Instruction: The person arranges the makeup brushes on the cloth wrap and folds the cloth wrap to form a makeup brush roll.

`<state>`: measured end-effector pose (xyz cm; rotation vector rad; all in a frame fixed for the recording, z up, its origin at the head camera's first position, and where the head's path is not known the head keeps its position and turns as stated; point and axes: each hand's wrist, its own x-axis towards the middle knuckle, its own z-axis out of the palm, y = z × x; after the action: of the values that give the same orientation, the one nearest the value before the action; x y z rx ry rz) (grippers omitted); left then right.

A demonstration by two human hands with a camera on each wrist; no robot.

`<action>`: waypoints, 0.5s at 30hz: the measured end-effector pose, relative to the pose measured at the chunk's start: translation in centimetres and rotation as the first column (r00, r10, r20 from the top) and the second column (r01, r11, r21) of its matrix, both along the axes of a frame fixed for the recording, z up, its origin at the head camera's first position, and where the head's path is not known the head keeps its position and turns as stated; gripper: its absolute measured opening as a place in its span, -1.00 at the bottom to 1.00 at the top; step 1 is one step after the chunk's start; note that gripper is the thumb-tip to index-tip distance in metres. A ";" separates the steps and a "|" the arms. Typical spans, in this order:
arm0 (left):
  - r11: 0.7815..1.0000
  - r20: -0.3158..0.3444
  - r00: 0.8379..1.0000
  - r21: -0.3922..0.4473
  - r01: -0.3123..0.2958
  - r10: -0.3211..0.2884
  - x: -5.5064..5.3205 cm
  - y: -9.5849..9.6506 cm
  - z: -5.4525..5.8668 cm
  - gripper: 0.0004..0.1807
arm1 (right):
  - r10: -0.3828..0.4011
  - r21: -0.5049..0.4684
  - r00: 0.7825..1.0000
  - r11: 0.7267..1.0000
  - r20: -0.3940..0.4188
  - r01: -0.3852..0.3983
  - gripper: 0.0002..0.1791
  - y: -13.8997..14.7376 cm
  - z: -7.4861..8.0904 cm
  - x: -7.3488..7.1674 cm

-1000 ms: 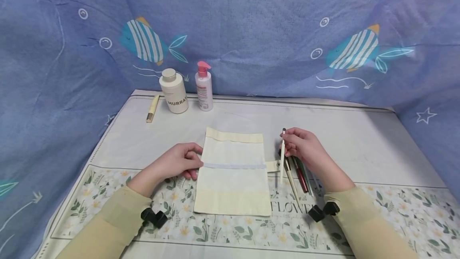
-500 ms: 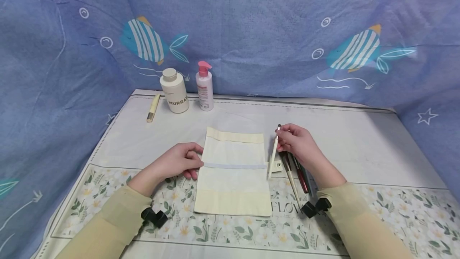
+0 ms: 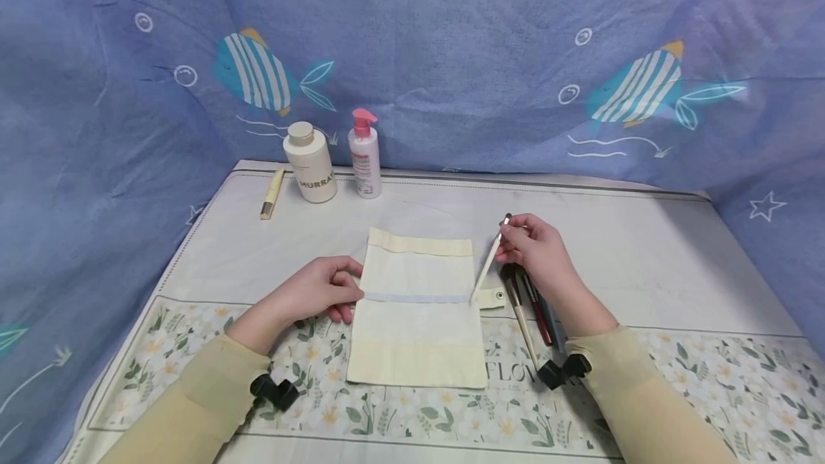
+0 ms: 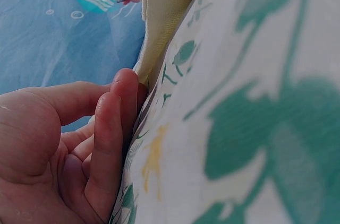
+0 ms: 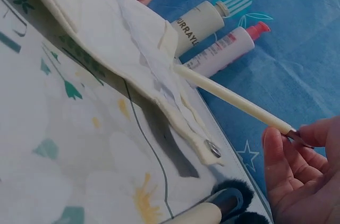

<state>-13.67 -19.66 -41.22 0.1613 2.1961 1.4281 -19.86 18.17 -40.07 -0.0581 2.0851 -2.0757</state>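
Note:
A cream fabric brush roll [image 3: 415, 335] lies unfolded on the table, a pale band across its middle and a snap tab [image 3: 492, 298] at its right side. At its left edge my left hand [image 3: 325, 289] pinches the cloth between thumb and fingertips; the left wrist view shows the cloth edge [image 4: 162, 22] at those fingertips. My right hand [image 3: 536, 245] pinches a slim makeup brush [image 3: 488, 266] near its dark tip. The brush slants, and its cream handle [image 5: 234, 99] reaches down to the roll's right edge by the band. Whether it touches the cloth, I cannot tell.
Several makeup brushes [image 3: 523, 324] lie right of the roll, partly under my right hand. Behind stand a white bottle [image 3: 311, 167] and a pink-topped pump bottle [image 3: 365, 163], with a cream tube [image 3: 273, 195] beside them. A blue fish-print curtain [image 3: 438, 56] hangs behind the table.
My right hand has moved slightly left and away from me, tilting the brush from near upright to slanted. Its lower end has come to the roll's right edge. The left hand stays put.

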 end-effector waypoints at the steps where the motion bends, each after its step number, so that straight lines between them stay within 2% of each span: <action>1: 1.000 0.002 1.000 0.000 -0.003 0.003 0.0 0.0 0.0 -0.54 | -0.010 -0.006 1.000 1.000 -0.003 0.010 -0.72 0.0 0.0 0.0; 7: 1.000 0.006 1.000 0.003 -0.008 0.008 0.1 -0.1 0.1 -0.53 | -0.050 -0.008 0.999 0.999 -0.009 0.050 -0.79 0.2 0.0 -0.2; 15: 1.000 0.004 1.000 0.008 -0.004 0.004 0.0 -0.1 -0.1 -0.53 | -0.083 0.051 0.996 0.995 -0.034 0.085 -0.80 0.0 -0.6 -0.3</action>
<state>-13.70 -19.72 -41.35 0.1573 2.1883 1.4386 -20.18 18.21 -40.72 0.0048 2.1960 -2.0786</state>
